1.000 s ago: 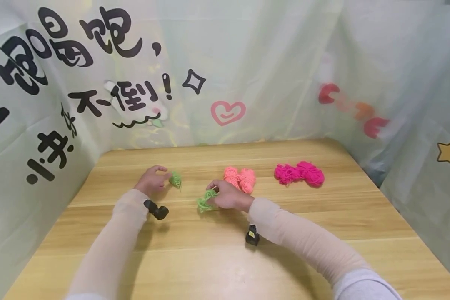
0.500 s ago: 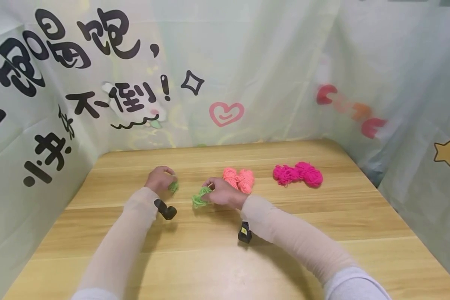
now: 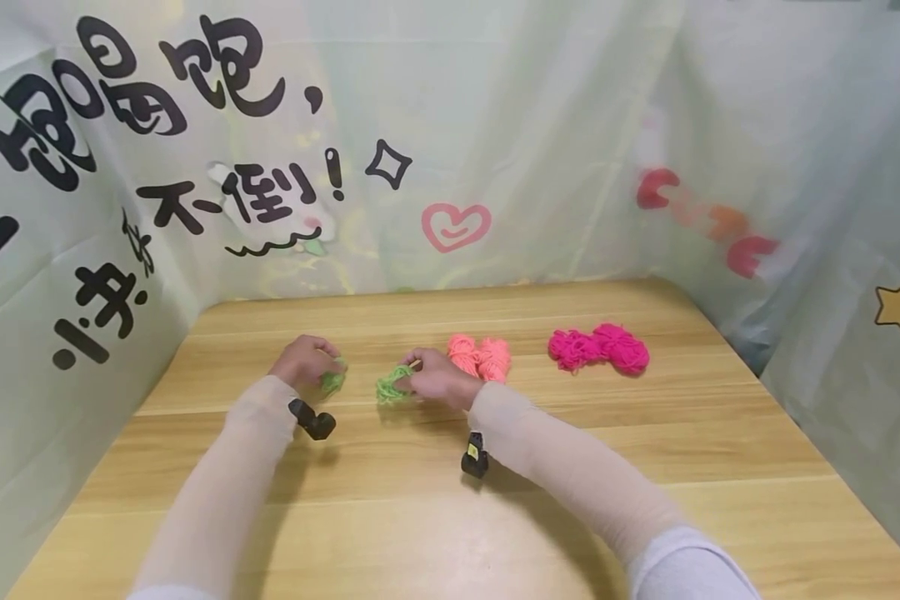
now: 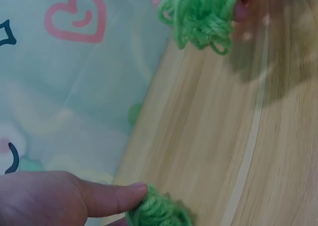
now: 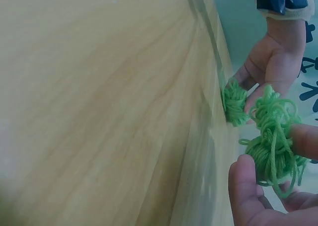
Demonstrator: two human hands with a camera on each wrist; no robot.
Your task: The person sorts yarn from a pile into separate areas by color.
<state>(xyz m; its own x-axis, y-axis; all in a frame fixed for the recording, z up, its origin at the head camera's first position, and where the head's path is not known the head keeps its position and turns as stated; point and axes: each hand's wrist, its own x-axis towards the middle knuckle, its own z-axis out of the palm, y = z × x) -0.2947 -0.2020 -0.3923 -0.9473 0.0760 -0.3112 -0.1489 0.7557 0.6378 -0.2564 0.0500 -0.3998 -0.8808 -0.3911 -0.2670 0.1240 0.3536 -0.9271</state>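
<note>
Between the thumb and fingers of my left hand [image 3: 303, 360] is a small ball of green yarn [image 3: 333, 380], low over the table or on it; the right wrist view shows those fingers round this ball [image 5: 235, 103]. My right hand [image 3: 441, 379] pinches a looser, tangled bundle of green yarn [image 3: 392, 387], held just off the table, with loops hanging from it [image 5: 273, 146]. A short gap separates the two green pieces. Behind the right hand lies a pair of coral-pink yarn balls [image 3: 478, 357], partly covered by that hand.
Magenta yarn [image 3: 598, 347] lies farther right on the wooden table [image 3: 450, 525]. A printed curtain [image 3: 495, 125] stands along the back and both sides of the tabletop. Black camera mounts sit on both wrists.
My left hand has taken hold of the small green ball, and the ball has shifted left and nearer. My right hand has carried its green bundle left and slightly away.
</note>
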